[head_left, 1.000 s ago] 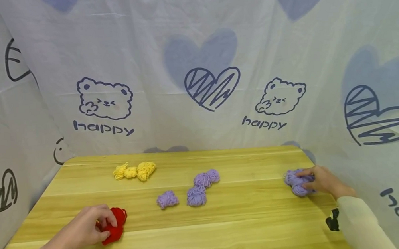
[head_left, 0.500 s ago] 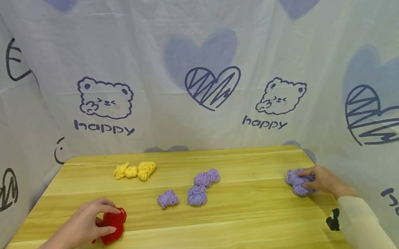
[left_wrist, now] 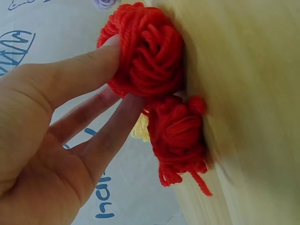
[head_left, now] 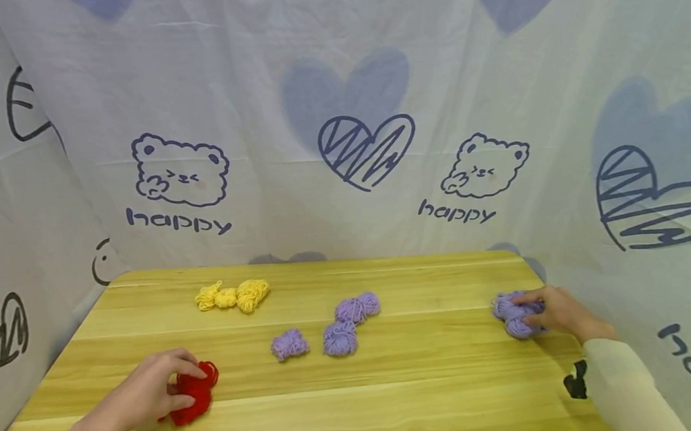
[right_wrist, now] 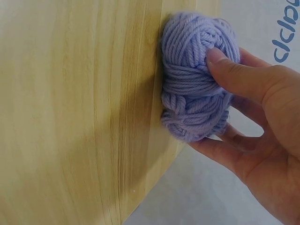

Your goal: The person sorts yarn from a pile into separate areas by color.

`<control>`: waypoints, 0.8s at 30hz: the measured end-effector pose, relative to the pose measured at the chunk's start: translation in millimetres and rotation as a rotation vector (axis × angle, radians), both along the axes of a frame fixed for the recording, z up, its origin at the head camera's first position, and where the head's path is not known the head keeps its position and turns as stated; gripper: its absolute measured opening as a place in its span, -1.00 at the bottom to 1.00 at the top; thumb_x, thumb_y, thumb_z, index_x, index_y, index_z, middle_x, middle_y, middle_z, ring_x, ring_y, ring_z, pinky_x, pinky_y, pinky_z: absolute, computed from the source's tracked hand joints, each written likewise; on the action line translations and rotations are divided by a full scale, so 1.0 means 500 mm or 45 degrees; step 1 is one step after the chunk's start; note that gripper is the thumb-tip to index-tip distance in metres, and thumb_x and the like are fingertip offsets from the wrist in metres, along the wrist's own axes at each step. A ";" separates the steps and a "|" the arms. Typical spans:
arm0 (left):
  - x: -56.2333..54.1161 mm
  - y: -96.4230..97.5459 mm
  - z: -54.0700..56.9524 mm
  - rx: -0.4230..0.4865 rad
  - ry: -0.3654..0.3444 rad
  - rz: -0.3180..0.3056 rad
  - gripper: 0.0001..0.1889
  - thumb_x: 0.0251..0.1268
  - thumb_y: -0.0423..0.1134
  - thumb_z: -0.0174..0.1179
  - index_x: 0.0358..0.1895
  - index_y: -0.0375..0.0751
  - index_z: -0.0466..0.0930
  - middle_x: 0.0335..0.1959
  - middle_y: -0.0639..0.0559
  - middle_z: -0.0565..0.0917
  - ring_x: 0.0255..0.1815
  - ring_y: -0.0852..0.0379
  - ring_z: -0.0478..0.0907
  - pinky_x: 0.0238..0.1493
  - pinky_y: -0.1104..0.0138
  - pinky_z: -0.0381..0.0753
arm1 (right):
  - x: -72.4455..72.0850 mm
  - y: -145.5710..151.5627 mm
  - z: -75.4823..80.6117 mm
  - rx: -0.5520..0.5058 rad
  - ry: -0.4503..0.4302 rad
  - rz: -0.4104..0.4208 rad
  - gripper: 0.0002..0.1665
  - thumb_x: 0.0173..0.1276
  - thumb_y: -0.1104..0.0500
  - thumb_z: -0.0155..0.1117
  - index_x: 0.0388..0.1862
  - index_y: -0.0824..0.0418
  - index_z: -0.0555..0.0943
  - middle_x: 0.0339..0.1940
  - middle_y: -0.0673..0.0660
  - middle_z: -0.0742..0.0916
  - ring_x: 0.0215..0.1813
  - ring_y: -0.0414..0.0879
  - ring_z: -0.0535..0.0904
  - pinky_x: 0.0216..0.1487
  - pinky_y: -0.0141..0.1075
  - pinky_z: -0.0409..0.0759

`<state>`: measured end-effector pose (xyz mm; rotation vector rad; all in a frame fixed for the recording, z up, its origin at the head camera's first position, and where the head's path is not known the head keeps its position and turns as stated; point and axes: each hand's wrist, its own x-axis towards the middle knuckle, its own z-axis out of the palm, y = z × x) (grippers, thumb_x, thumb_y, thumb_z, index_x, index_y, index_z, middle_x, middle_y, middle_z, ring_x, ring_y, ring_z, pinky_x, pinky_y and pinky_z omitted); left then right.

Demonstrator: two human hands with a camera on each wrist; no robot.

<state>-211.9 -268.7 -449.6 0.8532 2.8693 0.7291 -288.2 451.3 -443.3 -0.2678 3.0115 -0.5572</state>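
Pale fabric point(head_left: 275, 194) printed with blue hearts, bear faces and the word "happy" hangs behind and on both sides of a wood-grain table point(head_left: 402, 411). Toward the table's near left, the left hand point(head_left: 144, 394) pinches a red yarn bundle point(head_left: 197, 395) between thumb and fingers, parted just enough to span it; the left wrist view shows two joined lumps, the hold being on the larger, with a loose strand trailing from the other. By the right edge, the right hand point(head_left: 562, 312) grips a lavender yarn skein point(head_left: 507, 307), thumb on one side, fingers on the other. Between the hands lie a small lavender clump point(head_left: 290, 345) and, just beside it, a lavender yarn chain point(head_left: 350, 312). Farther back on the left sits a yellow yarn bundle point(head_left: 252, 295) of three lumps.
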 end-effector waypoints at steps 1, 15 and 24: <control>-0.001 -0.001 0.000 -0.002 -0.010 0.002 -0.70 0.01 -0.32 0.58 -0.12 -0.13 0.83 -0.04 -0.11 0.70 -0.11 -0.04 0.66 -0.15 0.24 0.74 | 0.000 0.000 0.000 0.000 0.002 0.002 -0.55 0.21 0.32 0.53 0.12 0.30 0.75 0.28 0.54 0.61 0.34 0.55 0.48 0.31 0.37 0.45; -0.007 -0.009 -0.001 -0.009 -0.069 -0.021 -0.72 0.02 -0.40 0.55 -0.14 -0.12 0.83 -0.07 -0.12 0.70 -0.14 0.01 0.66 -0.18 0.22 0.74 | -0.004 -0.002 -0.005 0.003 -0.001 -0.015 -0.51 0.22 0.30 0.53 0.16 0.30 0.72 0.34 0.56 0.56 0.39 0.58 0.39 0.38 0.40 0.35; -0.010 -0.006 0.000 -0.004 -0.074 -0.043 -0.71 0.02 -0.40 0.55 -0.14 -0.09 0.82 -0.09 -0.06 0.71 -0.17 0.12 0.65 -0.20 0.29 0.73 | 0.003 -0.005 0.003 -0.019 0.016 -0.006 -0.47 0.20 0.27 0.55 0.18 0.32 0.70 0.38 0.65 0.46 0.39 0.65 0.33 0.37 0.47 0.28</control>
